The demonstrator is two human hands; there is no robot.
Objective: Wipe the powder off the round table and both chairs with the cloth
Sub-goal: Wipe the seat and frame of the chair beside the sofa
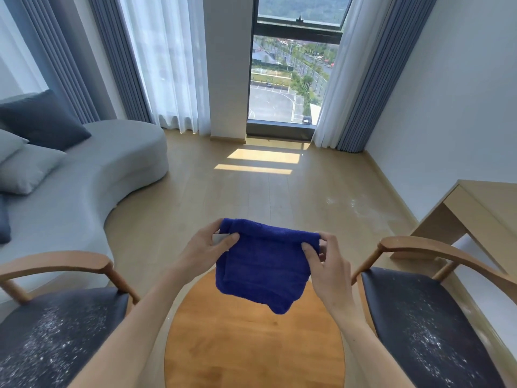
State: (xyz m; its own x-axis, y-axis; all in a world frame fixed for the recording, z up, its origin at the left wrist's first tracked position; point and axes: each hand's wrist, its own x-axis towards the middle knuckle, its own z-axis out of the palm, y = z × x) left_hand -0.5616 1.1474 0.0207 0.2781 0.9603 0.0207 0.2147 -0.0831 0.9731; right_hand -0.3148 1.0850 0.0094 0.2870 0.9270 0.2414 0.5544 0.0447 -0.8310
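At lower left, a powder-speckled chair. The left hand and right hand pinch the blue cloth by its top corners above the round table at centre. At lower right, the second dusted chair.

Head view, facing forward and downward.

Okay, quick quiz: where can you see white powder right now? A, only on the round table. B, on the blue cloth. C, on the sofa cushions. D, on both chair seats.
D: white specks cover the dark seat of the left chair and of the right chair, while the round table looks bare of powder.
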